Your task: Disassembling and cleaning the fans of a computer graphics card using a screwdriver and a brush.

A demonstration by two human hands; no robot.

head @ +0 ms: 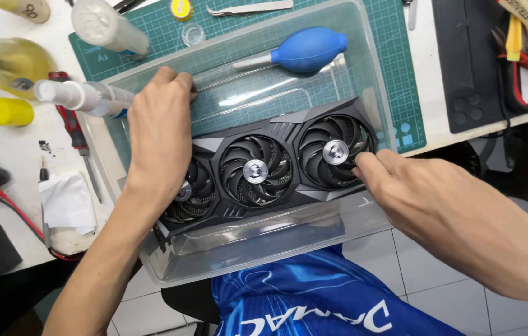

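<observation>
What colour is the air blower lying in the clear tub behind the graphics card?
Blue bulb with a whitish nozzle: the air blower, seen in the head view.

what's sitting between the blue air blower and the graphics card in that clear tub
Head view: only bare tub floor between the blue air blower and the graphics card.

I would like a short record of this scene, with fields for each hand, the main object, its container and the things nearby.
main object: black graphics card with three fans
container: clear plastic tub; the card lies inside, fans facing up
left hand: rests over the card's left end, fingers at the far edge
right hand: fingers touch the card's right end, beside the right fan
also in tub: blue air blower
nearby: spray bottle, red screwdriver, green cutting mat
</observation>
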